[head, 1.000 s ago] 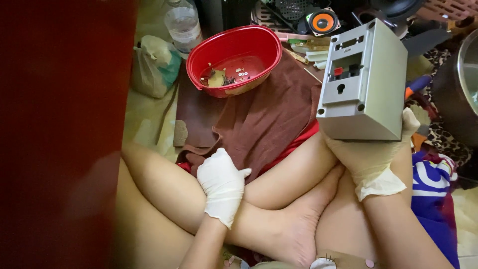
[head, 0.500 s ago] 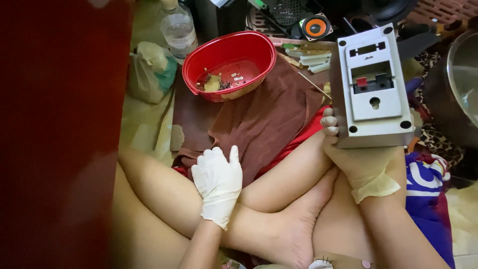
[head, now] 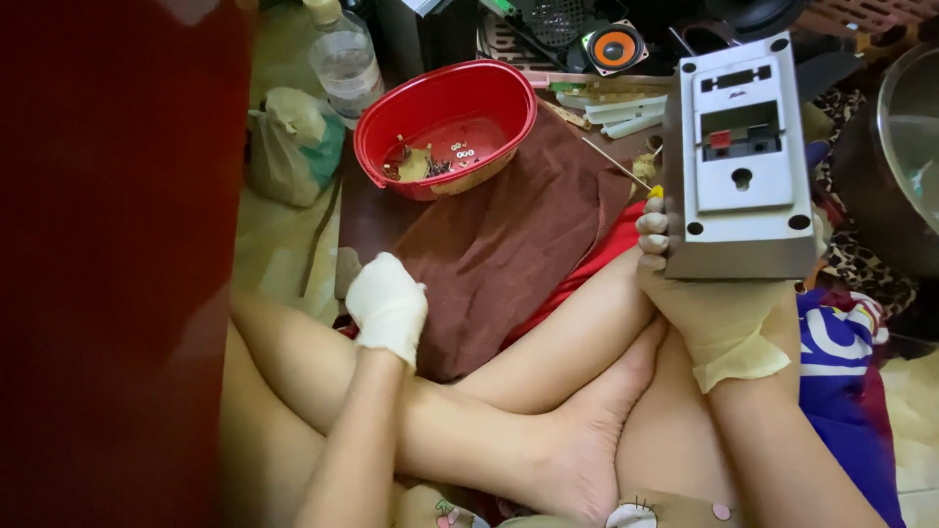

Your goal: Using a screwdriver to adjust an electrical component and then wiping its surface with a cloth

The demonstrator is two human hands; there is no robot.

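Grey plastic forms the speaker box (head: 738, 161), which is held upright at two o'clock, its back panel turned to the camera, the gloved right hand (head: 699, 293) clamped under its lower edge. Four dark corner holes are seen on the panel; whether screws remain there cannot be told. Small screws and scraps already lie in the red bowl (head: 445, 127) at twelve o'clock, so some undoing is judged done. The left hand (head: 386, 305), gloved and loosely curled on nothing, rests on the brown cloth (head: 518, 235). A clear plastic bottle (head: 342, 59) stands at eleven o'clock; a round orange-rimmed speaker (head: 614, 46) lies beyond the bowl.
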